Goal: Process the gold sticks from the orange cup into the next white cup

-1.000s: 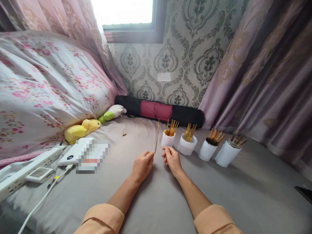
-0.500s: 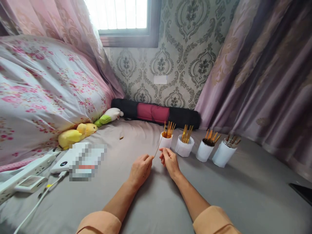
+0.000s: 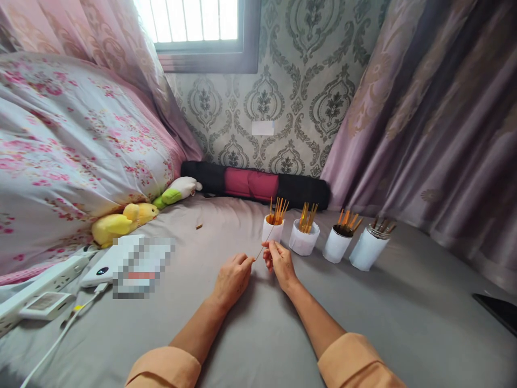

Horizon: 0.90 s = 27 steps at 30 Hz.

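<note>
My left hand [image 3: 233, 279] is closed, thumb and forefinger pinching the lower end of a thin brown stick [image 3: 270, 233]. The stick slants up and to the right. My right hand [image 3: 280, 264] is closed too, with its thumb and fingertip pinched at the stick's middle. Just beyond the hands stands a white-wrapped cup [image 3: 272, 231] holding several thin amber sticks [image 3: 278, 209]. To its right is a wider white cup [image 3: 304, 243] with golden sticks [image 3: 309, 215]. Farther right are a white cup [image 3: 336, 249] with orange sticks and a white-wrapped jar [image 3: 368, 252] with dark brown sticks.
A small brown piece [image 3: 198, 227] lies on the grey sheet [image 3: 226, 226]. Left are a power strip [image 3: 44, 288], a white power bank [image 3: 105, 267] with a cable, and plush toys [image 3: 121, 222]. A black-and-red roll bag [image 3: 251, 183] lies along the wall. A dark flat object [image 3: 496, 312] is far right.
The stick leans more to the right, its middle now at my right fingertips. My left hand keeps its pinch on the lower end. The whole view has shifted slightly.
</note>
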Each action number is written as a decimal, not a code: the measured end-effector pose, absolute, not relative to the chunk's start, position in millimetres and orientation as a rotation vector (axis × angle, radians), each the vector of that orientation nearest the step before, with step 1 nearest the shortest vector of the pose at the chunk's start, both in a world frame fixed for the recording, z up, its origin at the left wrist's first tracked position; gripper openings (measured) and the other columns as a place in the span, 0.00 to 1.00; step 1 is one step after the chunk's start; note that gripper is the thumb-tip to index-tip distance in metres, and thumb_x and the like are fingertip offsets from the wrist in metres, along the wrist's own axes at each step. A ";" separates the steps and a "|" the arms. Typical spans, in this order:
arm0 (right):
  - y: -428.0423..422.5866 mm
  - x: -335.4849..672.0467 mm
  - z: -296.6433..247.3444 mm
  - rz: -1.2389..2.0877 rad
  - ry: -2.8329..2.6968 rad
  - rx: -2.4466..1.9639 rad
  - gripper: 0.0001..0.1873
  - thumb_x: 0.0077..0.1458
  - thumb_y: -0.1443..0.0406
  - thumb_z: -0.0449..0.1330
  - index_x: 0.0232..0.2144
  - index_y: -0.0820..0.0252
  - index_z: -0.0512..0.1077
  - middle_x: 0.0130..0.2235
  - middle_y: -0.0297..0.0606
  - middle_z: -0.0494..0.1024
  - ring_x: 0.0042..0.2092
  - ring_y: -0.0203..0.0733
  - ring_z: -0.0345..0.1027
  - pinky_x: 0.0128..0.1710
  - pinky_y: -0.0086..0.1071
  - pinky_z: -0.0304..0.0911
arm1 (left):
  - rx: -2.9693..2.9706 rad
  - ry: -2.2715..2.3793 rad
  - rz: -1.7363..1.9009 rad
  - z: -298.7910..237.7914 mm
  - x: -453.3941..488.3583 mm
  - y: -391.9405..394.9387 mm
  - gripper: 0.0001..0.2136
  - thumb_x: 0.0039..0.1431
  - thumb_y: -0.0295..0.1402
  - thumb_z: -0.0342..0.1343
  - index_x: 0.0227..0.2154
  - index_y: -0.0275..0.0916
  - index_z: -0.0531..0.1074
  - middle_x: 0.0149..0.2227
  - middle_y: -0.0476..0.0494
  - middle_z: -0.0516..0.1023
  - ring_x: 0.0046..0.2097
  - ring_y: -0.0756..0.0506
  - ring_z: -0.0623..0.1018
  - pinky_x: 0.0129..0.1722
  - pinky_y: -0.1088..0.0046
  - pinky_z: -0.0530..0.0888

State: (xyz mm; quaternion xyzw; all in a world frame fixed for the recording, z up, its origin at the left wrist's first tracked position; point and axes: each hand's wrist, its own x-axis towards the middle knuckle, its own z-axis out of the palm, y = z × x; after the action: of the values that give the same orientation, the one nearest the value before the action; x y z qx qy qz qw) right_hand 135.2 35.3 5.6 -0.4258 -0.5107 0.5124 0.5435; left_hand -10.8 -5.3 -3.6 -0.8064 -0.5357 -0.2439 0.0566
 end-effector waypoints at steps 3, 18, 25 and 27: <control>35.0 135.1 6.4 1.233 -1.191 -1.007 0.25 0.50 0.47 0.51 0.33 0.64 0.68 0.22 0.31 0.66 0.18 0.28 0.55 0.13 0.23 0.49 | -2.456 -1.598 -0.714 -4.0 -11.5 -4.7 0.14 0.61 0.29 0.39 0.42 0.43 0.69 0.35 0.45 0.71 0.38 0.48 0.71 0.38 0.73 0.67; 37.0 133.6 5.1 1.221 -1.185 -1.023 0.22 0.47 0.49 0.55 0.32 0.63 0.68 0.21 0.30 0.64 0.18 0.27 0.54 0.12 0.22 0.49 | -2.508 -1.630 -0.740 -1.6 -11.7 -6.3 0.14 0.61 0.28 0.39 0.41 0.41 0.69 0.35 0.44 0.71 0.38 0.48 0.70 0.39 0.72 0.66; 37.5 132.7 4.6 1.222 -1.168 -1.030 0.20 0.46 0.51 0.57 0.31 0.62 0.68 0.21 0.28 0.65 0.17 0.27 0.54 0.12 0.23 0.49 | -2.521 -1.672 -0.829 -4.4 -11.3 -5.6 0.14 0.61 0.30 0.39 0.38 0.41 0.70 0.34 0.44 0.71 0.37 0.48 0.70 0.38 0.73 0.66; 37.2 132.6 4.7 1.224 -1.164 -1.032 0.20 0.46 0.51 0.57 0.31 0.62 0.68 0.21 0.28 0.65 0.17 0.27 0.53 0.12 0.22 0.48 | -2.541 -1.690 -0.918 -5.7 -10.9 -5.1 0.13 0.61 0.31 0.39 0.38 0.41 0.70 0.34 0.44 0.71 0.37 0.48 0.71 0.38 0.74 0.66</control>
State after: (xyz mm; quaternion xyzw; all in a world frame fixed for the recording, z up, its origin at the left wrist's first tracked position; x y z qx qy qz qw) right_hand 132.6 37.2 4.7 -0.4357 -0.4915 0.5169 0.5490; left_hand -10.9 -5.1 -5.7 -0.7971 -0.5302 -0.2880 -0.0226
